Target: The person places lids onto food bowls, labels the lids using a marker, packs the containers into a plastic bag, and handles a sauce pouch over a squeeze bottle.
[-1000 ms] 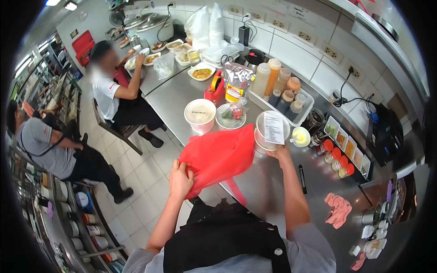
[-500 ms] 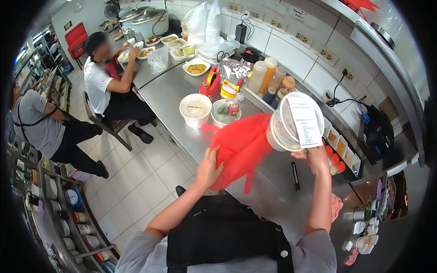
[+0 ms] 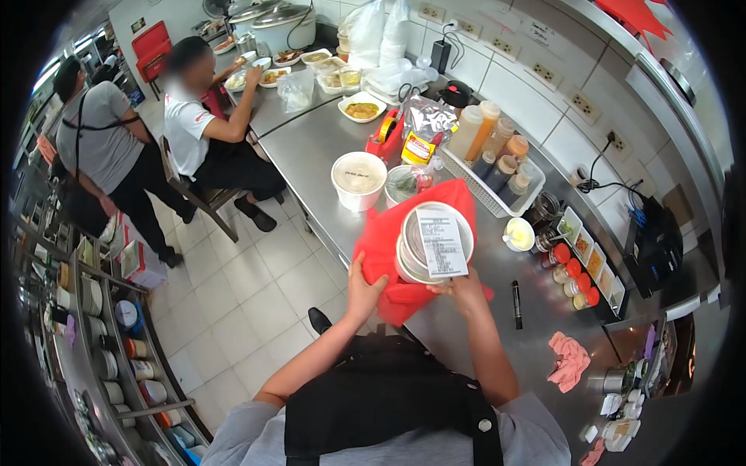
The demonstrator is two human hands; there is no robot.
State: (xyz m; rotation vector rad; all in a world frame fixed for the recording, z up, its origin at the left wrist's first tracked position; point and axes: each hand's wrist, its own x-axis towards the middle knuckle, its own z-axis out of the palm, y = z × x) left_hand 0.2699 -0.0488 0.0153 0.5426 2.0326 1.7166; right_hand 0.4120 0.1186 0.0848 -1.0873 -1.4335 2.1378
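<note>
My left hand (image 3: 365, 291) grips the near left side of a red bag (image 3: 379, 247), thumb over the fabric. In my right hand (image 3: 466, 293) is a round plastic tub (image 3: 412, 225) with a lid, held from the near side in front of the bag. A printed receipt (image 3: 441, 245) lies across the lid; the fingers under the tub are partly hidden. Just beyond the bag stand a lidded white tub (image 3: 359, 180) and a bowl with plastic-wrapped contents (image 3: 404, 182), partly covered by the red fabric.
Sauce bottles stand in a white basket (image 3: 497, 198) along the wall. A black marker (image 3: 517, 304) and pink cloth (image 3: 569, 361) lie to the right, near red-lidded jars (image 3: 571, 276). One person (image 3: 210, 116) sits at the counter's far end; another (image 3: 109, 128) stands behind.
My right hand has brought the tub left and nearer, from beside the red bag to in front of it. The left hand still holds the bag. The standing person has shifted and turned.
</note>
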